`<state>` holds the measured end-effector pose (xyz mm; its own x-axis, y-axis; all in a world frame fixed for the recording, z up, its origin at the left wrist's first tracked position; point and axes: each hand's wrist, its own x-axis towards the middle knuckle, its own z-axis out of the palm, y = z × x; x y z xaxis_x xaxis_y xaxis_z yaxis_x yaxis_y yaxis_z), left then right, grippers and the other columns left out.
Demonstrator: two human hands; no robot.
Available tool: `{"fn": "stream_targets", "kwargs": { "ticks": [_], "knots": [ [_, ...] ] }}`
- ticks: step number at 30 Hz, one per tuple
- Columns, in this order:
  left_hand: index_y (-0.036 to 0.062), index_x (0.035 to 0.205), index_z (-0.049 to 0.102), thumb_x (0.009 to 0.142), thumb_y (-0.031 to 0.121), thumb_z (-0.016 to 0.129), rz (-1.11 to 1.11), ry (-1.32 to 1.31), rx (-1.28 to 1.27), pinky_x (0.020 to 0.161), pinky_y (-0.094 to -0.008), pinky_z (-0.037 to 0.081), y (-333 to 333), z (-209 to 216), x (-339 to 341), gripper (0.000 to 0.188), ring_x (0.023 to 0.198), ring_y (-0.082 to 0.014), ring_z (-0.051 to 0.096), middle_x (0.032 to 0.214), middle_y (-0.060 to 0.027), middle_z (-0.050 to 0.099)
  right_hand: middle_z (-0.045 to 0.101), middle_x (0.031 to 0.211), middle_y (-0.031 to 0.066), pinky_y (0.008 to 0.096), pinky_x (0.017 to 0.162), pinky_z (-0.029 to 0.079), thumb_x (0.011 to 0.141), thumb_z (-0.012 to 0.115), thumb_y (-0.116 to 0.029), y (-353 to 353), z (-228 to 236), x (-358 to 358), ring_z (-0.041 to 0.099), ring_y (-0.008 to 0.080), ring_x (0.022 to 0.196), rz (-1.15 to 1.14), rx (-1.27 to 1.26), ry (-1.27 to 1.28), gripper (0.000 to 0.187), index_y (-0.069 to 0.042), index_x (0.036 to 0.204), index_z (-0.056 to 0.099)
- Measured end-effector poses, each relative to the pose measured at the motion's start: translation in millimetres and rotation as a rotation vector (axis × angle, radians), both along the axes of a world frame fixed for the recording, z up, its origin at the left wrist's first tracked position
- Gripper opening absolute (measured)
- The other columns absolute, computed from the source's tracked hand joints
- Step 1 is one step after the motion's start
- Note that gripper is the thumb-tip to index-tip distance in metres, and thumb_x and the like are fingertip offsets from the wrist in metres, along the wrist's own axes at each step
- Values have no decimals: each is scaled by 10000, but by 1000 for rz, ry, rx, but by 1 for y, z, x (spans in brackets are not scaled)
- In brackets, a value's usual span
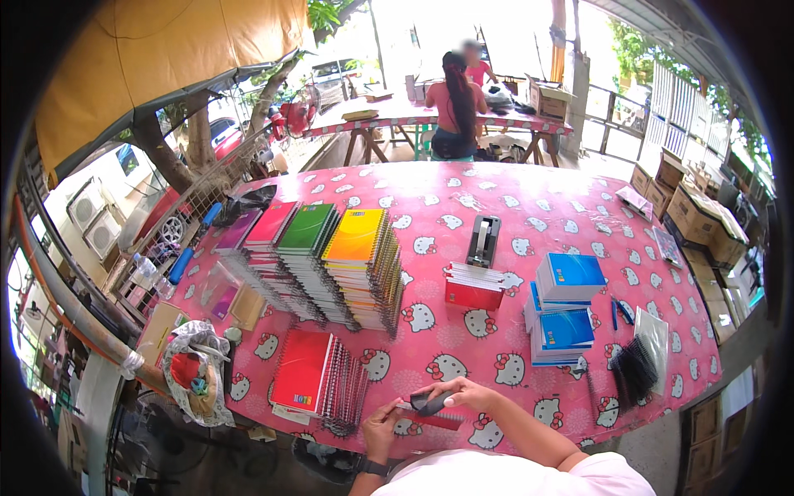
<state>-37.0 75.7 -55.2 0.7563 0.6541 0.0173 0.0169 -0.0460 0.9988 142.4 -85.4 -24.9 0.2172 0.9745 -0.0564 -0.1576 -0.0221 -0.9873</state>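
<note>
At the near edge of the table, my left hand (381,425) pinches the left end of a thin red spiral notebook (438,422), seen nearly edge-on. My right hand (460,393) is closed round a small black object (429,404) held against the notebook's upper left part. The exact kind of that black thing is too small to make out. Left of my hands lies a stack of red spiral notebooks (303,372). Ahead stands a red pile of loose-leaf notebooks (473,294), just below a black tape dispenser (483,240).
Tall piles of yellow (357,236), green (308,227) and pink notebooks (273,223) stand back left. Blue notebooks (571,271) and black binding coils (633,371) are at right. A patterned bag (196,364) sits at the left edge. People work at a far table (380,116).
</note>
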Motion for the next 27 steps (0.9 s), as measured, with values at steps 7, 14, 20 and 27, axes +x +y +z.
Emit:
{"fn": "stream_targets", "kwargs": {
  "ticks": [7, 14, 20, 27],
  "knots": [
    [34, 1088, 689, 834, 29, 680, -12, -37, -127, 722, -221, 497, -2, 0, 0, 255, 797, -83, 615, 935, -40, 696, 545, 1299, 130, 377, 991, 373, 758, 741, -332, 3, -1, -6, 512, 274, 1161, 10, 38, 54, 389, -94, 1062, 692],
    [15, 1021, 703, 825, 29, 692, -124, -38, -104, 683, -214, 503, 2, 5, 4, 197, 780, -78, 615, 911, -43, 692, 507, 1333, 145, 440, 1055, 323, 740, 751, -410, -9, 0, 14, 380, 351, 1282, -463, -227, -1044, 491, -183, 1161, 639],
    [-1, 998, 696, 827, 41, 696, -167, 14, 5, 622, -206, 491, -9, 49, 16, 177, 718, -80, 618, 851, -43, 690, 581, 1034, 131, 359, 827, 483, 746, 761, -143, 8, 56, -42, 573, 275, 986, -373, 48, -768, 355, -38, 1047, 606],
    [-18, 967, 702, 820, 70, 714, -112, -12, -49, 587, -209, 495, -11, 49, 19, 171, 669, -63, 614, 784, -58, 697, 591, 897, 123, 350, 696, 507, 794, 690, -67, 15, 51, -53, 614, 267, 818, -484, 126, -753, 196, -15, 962, 604]
  ]
}}
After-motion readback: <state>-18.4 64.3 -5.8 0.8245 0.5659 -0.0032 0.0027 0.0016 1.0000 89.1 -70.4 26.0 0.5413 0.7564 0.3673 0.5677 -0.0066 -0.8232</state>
